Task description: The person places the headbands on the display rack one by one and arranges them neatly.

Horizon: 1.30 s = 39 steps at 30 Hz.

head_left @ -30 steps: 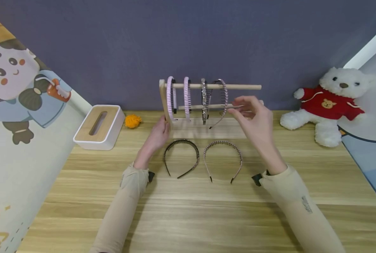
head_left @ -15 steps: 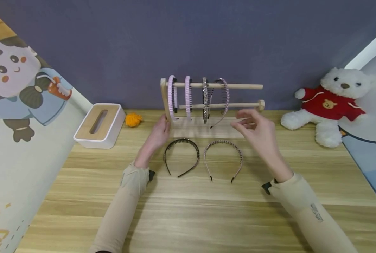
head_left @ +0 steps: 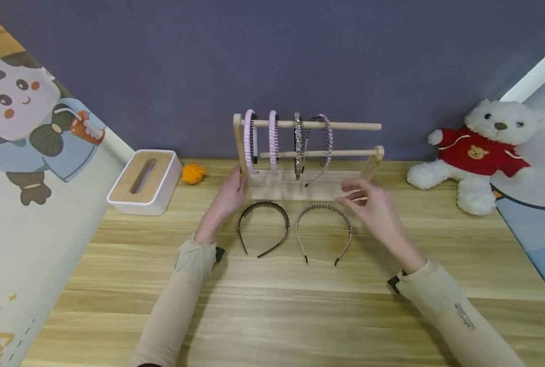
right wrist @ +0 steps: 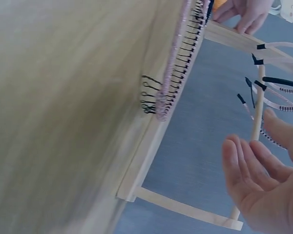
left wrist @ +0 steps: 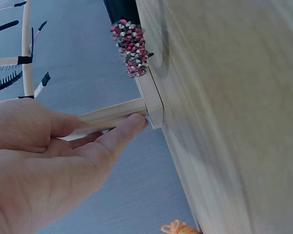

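My left hand (head_left: 230, 193) grips the left upright (left wrist: 115, 111) of a wooden headband rack (head_left: 238, 137) near its base. Several headbands hang on its rods: two pink wrapped headbands, the left one (head_left: 248, 142) nearest the upright, then a glittery headband (head_left: 297, 145) and a thin pink beaded headband (head_left: 329, 140). My right hand (head_left: 375, 206) hovers before the right end of the rack, fingers gently bent, holding nothing. Close to its fingertips, on the table, lies a thin pink headband (head_left: 323, 206). A black toothed headband (head_left: 285, 224) lies left of that.
A white tissue box (head_left: 148, 206) with a wooden lid and an orange yarn ball (head_left: 192, 174) stand left of the rack. A white teddy bear (head_left: 476, 153) in a red sweater sits at the right. Behind the table rises a dark blue wall (head_left: 272, 56).
My right hand has come away from the beaded headband on the rack and moved down toward the table. That headband stays hanging. My left hand keeps its grip on the upright.
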Each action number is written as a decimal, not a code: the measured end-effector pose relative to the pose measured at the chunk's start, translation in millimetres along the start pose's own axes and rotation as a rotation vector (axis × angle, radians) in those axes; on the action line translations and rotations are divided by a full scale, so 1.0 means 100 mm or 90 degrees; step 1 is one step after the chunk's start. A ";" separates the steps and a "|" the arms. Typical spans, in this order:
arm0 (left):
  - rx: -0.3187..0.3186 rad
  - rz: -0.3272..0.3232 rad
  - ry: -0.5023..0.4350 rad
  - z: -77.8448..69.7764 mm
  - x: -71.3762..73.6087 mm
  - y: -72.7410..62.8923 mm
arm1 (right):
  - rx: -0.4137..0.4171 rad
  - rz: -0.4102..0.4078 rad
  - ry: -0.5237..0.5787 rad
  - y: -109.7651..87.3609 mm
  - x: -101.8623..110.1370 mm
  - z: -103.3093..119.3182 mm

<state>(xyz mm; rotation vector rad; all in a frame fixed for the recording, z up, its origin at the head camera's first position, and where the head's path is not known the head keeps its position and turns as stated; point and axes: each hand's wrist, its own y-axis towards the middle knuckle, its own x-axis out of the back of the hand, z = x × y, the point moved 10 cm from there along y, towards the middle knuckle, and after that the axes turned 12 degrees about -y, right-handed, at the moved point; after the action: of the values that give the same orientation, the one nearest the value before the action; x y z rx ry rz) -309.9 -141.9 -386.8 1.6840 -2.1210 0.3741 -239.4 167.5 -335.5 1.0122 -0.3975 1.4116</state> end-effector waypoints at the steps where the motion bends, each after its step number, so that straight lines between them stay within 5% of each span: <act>1: -0.005 -0.002 -0.001 0.04 0.00 0.02 | -0.002 0.011 -0.004 -0.01 -0.02 -0.01; 11: -0.032 -0.010 0.000 0.44 -0.01 0.25 | -0.027 0.099 -0.052 -0.08 -0.19 -0.16; 17: -0.036 -0.007 -0.006 0.36 -0.01 0.19 | -0.033 0.166 -0.085 -0.11 -0.32 -0.24; 26: -0.023 -0.006 -0.019 -0.03 0.00 -0.01 | -0.038 0.228 -0.126 -0.13 -0.44 -0.31; 39: -0.036 -0.004 -0.041 0.07 0.00 0.04 | -0.022 0.265 -0.146 -0.12 -0.52 -0.32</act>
<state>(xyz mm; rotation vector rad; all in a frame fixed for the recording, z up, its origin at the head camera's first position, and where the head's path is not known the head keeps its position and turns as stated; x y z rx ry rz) -315.2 -144.4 -393.0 1.6919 -2.1506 0.2585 -247.9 161.9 -397.1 1.1085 -0.8356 1.6538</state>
